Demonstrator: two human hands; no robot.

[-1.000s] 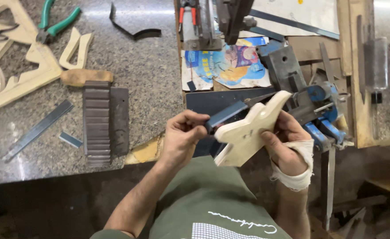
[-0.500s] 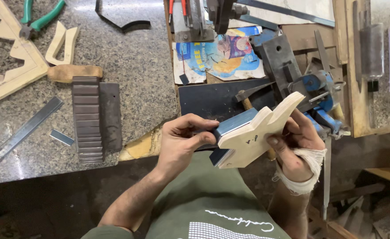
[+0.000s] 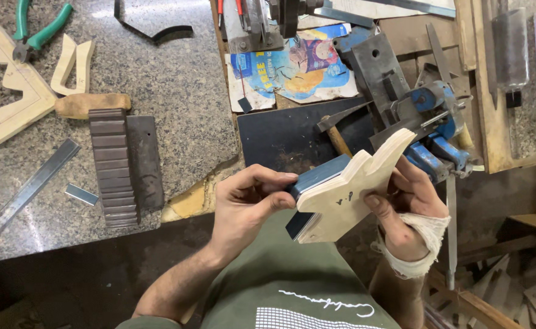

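Held up in front of the chest near the blue vise (image 3: 438, 116), the pale wooden cutout (image 3: 353, 189) is gripped by the right hand (image 3: 411, 210) while the left hand (image 3: 246, 204) pinches a dark sanding block (image 3: 313, 183) against its edge, apparently mid-smoothing; the next stroke needs steady pressure along the curve.

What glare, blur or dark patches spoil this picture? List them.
Head view: sharp on the left hand, right hand and wooden cutout; pale glare streaks the granite bench top near the top edge; the floor under the bench lies in deep shadow; the edges bend slightly.
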